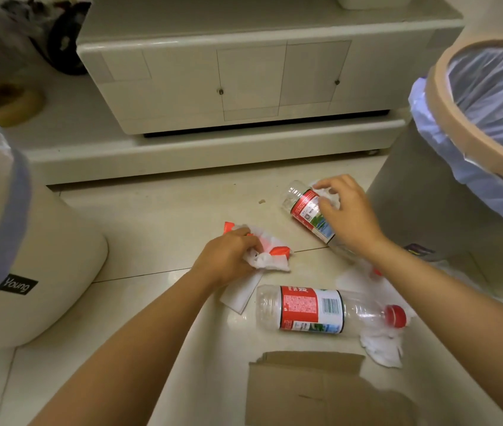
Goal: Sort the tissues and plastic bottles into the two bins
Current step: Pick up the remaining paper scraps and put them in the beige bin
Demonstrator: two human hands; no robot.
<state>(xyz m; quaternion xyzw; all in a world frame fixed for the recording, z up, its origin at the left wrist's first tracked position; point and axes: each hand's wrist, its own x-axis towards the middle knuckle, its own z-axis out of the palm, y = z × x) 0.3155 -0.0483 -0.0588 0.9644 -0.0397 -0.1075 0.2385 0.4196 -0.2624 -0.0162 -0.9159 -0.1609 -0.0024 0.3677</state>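
On the tiled floor my left hand is closed on a crumpled white tissue that lies over a red-and-white wrapper. My right hand rests on a clear plastic bottle with a red label, its fingers pinching a white tissue at the bottle's side. A second bottle with a red cap lies on its side nearer to me. More tissues lie by its cap and under my right forearm. A flat white tissue sits below my left hand.
A cream bin with a bag liner stands at the left, a grey bin with a tan rim and blue liner at the right. A low white cabinet blocks the far side. Torn cardboard lies close to me.
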